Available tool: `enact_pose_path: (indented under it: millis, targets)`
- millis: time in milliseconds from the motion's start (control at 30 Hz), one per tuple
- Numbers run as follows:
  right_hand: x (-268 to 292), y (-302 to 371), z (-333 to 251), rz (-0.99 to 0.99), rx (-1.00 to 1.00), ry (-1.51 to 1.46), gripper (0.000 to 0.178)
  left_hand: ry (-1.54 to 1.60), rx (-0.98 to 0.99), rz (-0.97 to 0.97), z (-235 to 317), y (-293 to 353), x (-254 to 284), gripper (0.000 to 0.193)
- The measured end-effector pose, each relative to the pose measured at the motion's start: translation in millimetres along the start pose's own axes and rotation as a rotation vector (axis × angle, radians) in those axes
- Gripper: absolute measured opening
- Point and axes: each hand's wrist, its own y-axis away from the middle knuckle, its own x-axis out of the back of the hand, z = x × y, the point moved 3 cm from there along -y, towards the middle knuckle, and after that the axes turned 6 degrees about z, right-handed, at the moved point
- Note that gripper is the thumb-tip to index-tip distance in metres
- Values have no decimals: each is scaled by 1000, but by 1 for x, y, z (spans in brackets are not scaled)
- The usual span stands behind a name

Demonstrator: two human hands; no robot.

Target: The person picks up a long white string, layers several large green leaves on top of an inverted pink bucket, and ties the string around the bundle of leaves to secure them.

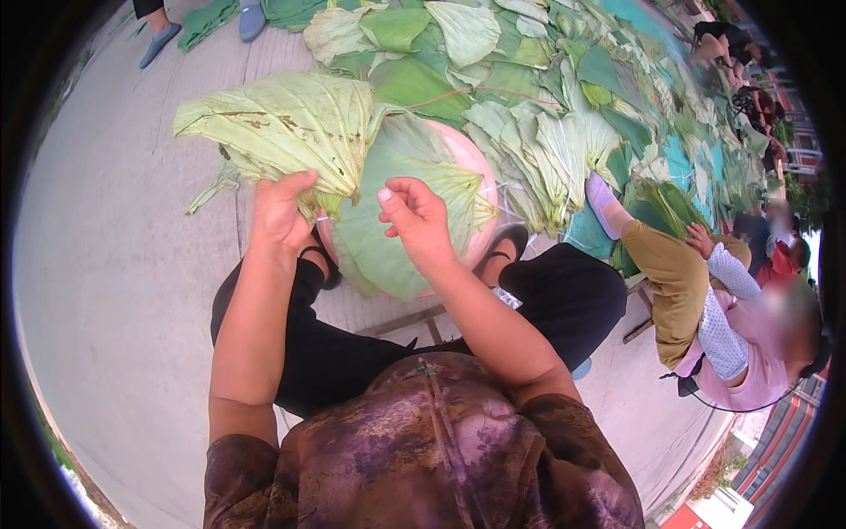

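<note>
Left hand [284, 210] is pinching pale leaves [286, 128] by pink basin's [478, 159] left edge, right hand [416, 222] curling its fingers, seemingly empty; holding step, next likely calling for steady support.

Left of centre, the left hand [284, 212] grips folded pale-green leaves [291, 128]; at centre, the right hand [418, 219], loosely curled, hovers above a leaf-covered pink basin [462, 148]. More leaves [421, 85] spread across the upper right.

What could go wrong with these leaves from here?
The pale held leaf could slip, since only the left hand grips it, at its lower edge. It might tear around its brown blemishes. The broad leaf on the pink basin could slide off, as it seems to overhang the rim.
</note>
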Motion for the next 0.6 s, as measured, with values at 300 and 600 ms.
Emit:
enact_pose_path:
  millis: [300,600]
  targets:
    - [-21,3,-6,-47,-352,-214,22,-153,42,-129,-1,17,-1,52]
    - [33,-21,-27,-213,-275,-564,22,83,13,-40,33,13,16,51]
